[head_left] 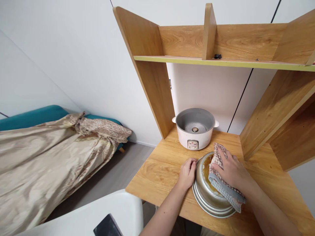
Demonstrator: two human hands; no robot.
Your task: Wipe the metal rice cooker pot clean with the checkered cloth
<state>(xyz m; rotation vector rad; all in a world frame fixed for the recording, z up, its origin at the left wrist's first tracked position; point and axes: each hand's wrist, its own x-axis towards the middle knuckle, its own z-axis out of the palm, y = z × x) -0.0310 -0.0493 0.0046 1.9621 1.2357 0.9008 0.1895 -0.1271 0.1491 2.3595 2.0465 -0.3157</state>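
A metal inner pot (206, 193) lies upside down and tilted on the wooden desk (162, 170), its bottom stained brown. My left hand (187, 173) grips its left side and steadies it. My right hand (230, 170) presses a checkered cloth (222, 185) flat against the pot's bottom. Behind them stands a white rice cooker body (194, 128), open and without its pot, heating plate showing.
Wooden shelf panels (147, 65) rise left, right and above the desk. A white chair (98, 213) with a dark phone (107, 226) sits at the lower left. A bed with beige patterned bedding (49, 154) fills the left side.
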